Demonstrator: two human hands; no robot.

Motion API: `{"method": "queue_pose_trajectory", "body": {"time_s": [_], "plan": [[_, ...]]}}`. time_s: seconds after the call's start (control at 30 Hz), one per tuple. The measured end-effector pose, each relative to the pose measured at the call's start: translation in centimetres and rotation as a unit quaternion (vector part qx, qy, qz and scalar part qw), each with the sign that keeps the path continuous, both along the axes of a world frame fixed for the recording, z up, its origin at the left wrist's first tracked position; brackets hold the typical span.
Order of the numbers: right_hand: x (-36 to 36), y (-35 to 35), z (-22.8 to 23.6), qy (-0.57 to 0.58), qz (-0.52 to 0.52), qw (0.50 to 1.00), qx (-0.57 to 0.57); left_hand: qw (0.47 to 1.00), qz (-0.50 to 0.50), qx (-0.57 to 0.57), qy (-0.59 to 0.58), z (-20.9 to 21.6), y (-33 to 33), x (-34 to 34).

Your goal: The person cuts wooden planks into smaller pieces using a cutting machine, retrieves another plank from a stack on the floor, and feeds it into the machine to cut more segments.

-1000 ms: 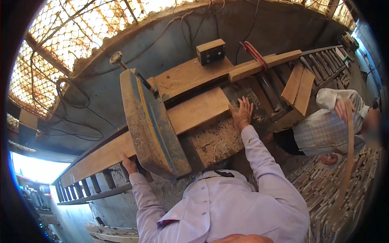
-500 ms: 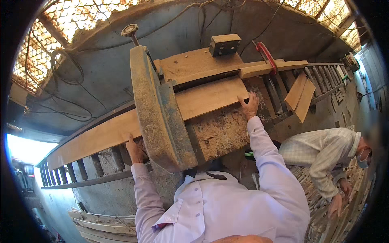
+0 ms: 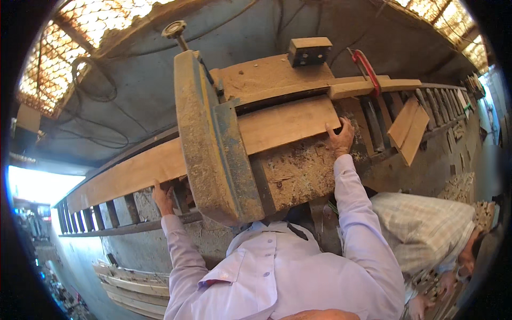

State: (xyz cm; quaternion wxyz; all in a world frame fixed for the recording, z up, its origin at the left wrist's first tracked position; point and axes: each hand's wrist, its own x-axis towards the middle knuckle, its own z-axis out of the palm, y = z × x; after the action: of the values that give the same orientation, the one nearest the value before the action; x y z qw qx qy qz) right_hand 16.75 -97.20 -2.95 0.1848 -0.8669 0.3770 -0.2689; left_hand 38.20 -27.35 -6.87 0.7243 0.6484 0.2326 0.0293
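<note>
A long wooden board (image 3: 288, 121) lies on a machine table, passing under a dusty, tall metal machine housing (image 3: 205, 138) that hides its middle. Its left part rests along a rack of rollers. My right hand (image 3: 342, 138) grips the board's right end at the near corner, thumb and fingers curled around it. To the left of the housing, my left hand (image 3: 164, 199) holds the near edge, with some fingers hidden beneath the board. Sawdust covers the machine table (image 3: 298, 170) just in front of the board.
Behind the board run a wooden fence strip (image 3: 373, 87) and a red clamp (image 3: 367, 72). Short planks (image 3: 409, 129) lie on the right-hand rollers. Stacked boards (image 3: 136, 288) stand low at the left. At the lower right, a person (image 3: 426, 224) bends over wood pieces.
My left hand has shifted left along the board's edge, away from the housing. My right hand keeps its hold at the end. The person at right has bent lower. The view has shifted slightly.
</note>
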Motion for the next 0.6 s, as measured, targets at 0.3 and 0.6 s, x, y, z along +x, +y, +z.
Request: {"method": "queue_pose_trajectory", "body": {"time_s": [0.3, 0.6], "plan": [[0.1, 1.5, 1.7, 0.008, -0.006, 0.998, 0.067, 0.997, 0.075, -0.01, 0.0, 1.8, -2.7, -0.9], [-0.2, 1.4, 1.6, -0.013, -0.005, 1.0, 0.019, 0.996, 0.084, -0.006, -0.009, 1.0, -2.9, -2.0]]}}
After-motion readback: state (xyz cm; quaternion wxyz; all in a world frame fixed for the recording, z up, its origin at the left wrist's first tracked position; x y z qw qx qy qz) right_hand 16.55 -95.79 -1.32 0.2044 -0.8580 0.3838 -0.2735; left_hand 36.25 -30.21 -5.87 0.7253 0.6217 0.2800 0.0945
